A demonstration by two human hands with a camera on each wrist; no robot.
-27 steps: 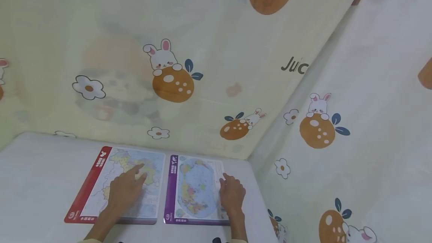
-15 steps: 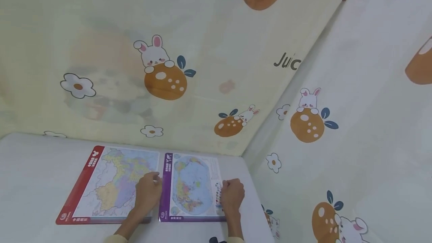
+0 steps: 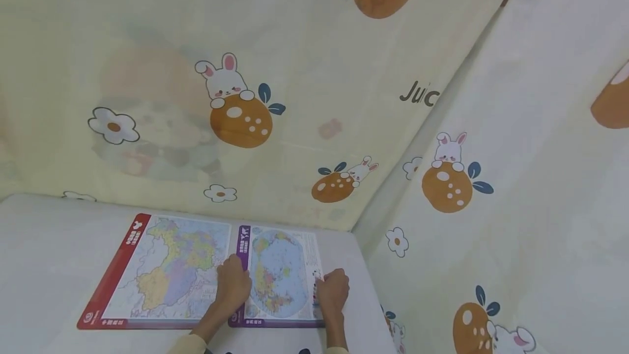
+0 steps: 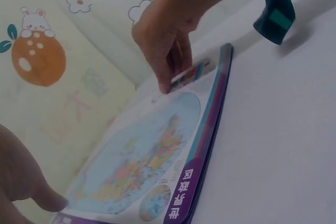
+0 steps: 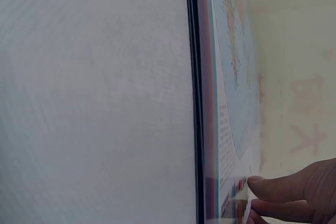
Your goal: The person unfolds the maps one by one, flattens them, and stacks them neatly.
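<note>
A world map sheet [image 3: 280, 272] with a purple border lies on the right, and both my hands are at its sides. My left hand [image 3: 234, 283] grips its purple left edge; in the left wrist view, the thumb [image 4: 50, 199] lies at that border. With thumb and fingers, my right hand [image 3: 334, 290] pinches the opposite edge, beside a row of small coloured flags. The right wrist view shows the right thumb [image 5: 278, 188] over that edge and the fingers under it. Left of it lies a red-bordered map of China [image 3: 167, 272], its right part partly behind my left hand.
Both maps lie on a white table [image 3: 44, 266]. A cream curtain [image 3: 304, 70] printed with rabbits and oranges hangs along the far side, and a whitish curtain [image 3: 530, 190] runs along the right. A dark wristband [image 4: 273, 11] is on the right wrist.
My left hand has moved right, from pointing at the China map to the world map's left edge. The right hand has shifted slightly nearer, its pointing finger now bent in at the edge.
</note>
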